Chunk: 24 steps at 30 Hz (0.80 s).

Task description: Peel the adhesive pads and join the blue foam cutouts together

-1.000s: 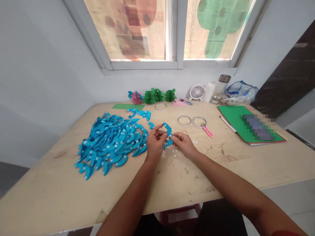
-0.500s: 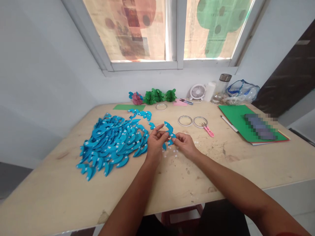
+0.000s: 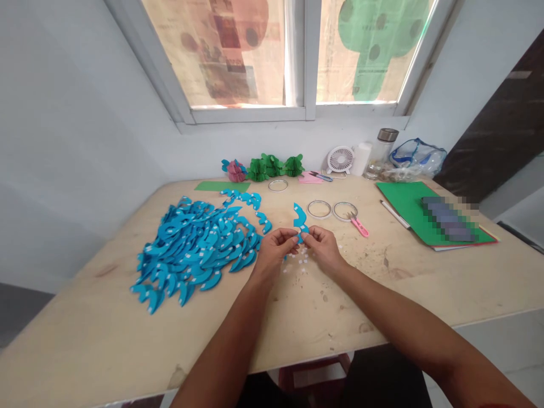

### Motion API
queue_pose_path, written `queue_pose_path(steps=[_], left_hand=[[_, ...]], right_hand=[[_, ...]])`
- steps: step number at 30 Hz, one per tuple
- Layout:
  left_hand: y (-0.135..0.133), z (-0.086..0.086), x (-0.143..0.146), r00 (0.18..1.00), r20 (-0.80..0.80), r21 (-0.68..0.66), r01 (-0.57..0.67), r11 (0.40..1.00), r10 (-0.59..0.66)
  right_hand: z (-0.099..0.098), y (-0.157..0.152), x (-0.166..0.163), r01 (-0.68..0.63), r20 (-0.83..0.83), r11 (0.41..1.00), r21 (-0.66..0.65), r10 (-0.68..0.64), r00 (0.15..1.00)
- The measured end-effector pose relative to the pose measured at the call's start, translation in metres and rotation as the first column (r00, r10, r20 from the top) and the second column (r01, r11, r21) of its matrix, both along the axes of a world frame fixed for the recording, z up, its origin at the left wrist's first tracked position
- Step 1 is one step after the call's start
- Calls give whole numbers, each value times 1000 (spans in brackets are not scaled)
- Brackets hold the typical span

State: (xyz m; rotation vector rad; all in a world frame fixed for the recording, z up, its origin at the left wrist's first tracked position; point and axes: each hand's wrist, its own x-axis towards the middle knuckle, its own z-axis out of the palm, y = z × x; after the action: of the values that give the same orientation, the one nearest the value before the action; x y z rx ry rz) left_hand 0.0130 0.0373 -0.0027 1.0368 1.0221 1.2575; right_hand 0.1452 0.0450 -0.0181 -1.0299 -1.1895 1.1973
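Two hands meet at the middle of the table [image 3: 297,323], fingertips almost touching. The left hand [image 3: 277,250] and the right hand [image 3: 325,249] each pinch the lower end of one blue paper crescent [image 3: 300,216], which stands upright above the fingers, clear of the table. Small white scraps [image 3: 302,262] lie scattered just below and between the hands. To the left, a broad pile of blue crescents [image 3: 198,246] bearing white tabs spreads over the table, its near edge just beside the left hand. Beyond the right hand lie two tape rings [image 3: 319,208], with pink snips [image 3: 359,226] touching the right-hand ring. A stack of green sheets [image 3: 406,207] rests farther right. Along the wall stand green paper ornaments [image 3: 275,165], a small white fan [image 3: 340,159] and a glass jar [image 3: 382,150].
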Motion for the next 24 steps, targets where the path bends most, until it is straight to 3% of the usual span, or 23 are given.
queue_pose_path(steps=[10,17,24], left_hand=[[0,2,1,998,-55,127,-36,991,44],[-1,5,1,992,-104,212,94,973,-73],[-2,3,2,991,-118,228,83,970,-57]], right_hand=[[-4,1,0,-36,-167,998,-49,27,986],[-2,3,2,-114,-391,985,-128,56,919],[2,3,4,-220,-490,965,-146,123,863]])
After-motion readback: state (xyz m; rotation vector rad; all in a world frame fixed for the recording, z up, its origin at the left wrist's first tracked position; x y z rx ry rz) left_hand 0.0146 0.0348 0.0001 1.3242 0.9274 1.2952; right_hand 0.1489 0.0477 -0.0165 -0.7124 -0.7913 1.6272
